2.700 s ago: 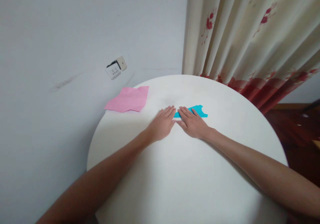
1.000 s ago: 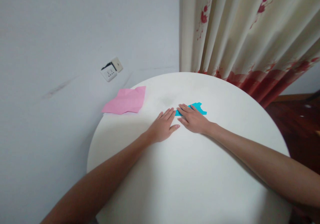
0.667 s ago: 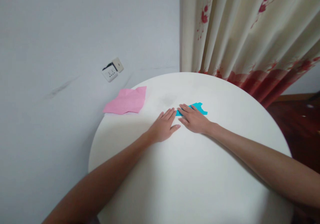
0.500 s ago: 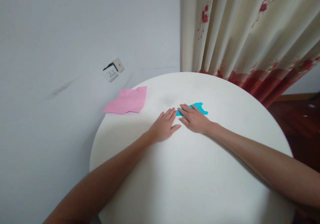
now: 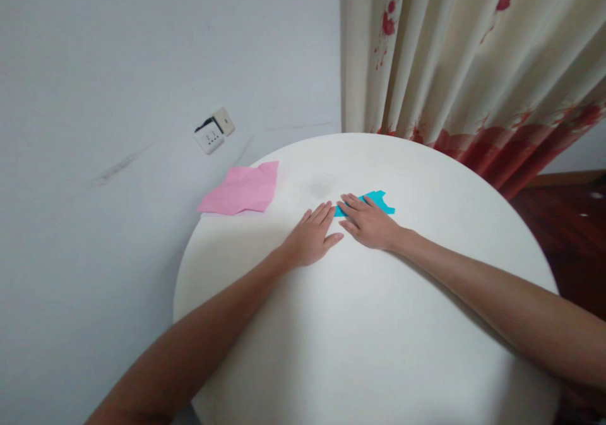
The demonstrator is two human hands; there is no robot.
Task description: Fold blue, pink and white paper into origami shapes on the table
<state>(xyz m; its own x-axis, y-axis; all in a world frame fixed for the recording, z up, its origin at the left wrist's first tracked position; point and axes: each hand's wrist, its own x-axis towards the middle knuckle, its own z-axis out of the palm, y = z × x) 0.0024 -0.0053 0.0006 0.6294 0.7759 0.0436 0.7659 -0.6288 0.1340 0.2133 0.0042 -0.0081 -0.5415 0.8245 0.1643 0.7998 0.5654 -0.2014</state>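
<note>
A flat piece of bright blue paper (image 5: 378, 201) with notched edges lies on the white round table (image 5: 379, 324). My right hand (image 5: 367, 221) rests flat over it, fingers stretched out, and hides its middle. Just to the left, my left hand (image 5: 311, 237) lies palm down with its fingers extended and thumb apart. Its fingertips reach the left end of the blue paper, and whether they press on it I cannot tell. Neither hand grips anything.
A creased pink sheet of paper (image 5: 242, 189) lies at the table's far left edge, partly over the rim. Behind stands a pale wall with a socket (image 5: 209, 137). A cream and red flowered curtain (image 5: 454, 65) hangs at the back right.
The whole view has shifted very slightly. Both hands and the blue paper keep the same places on the table.
</note>
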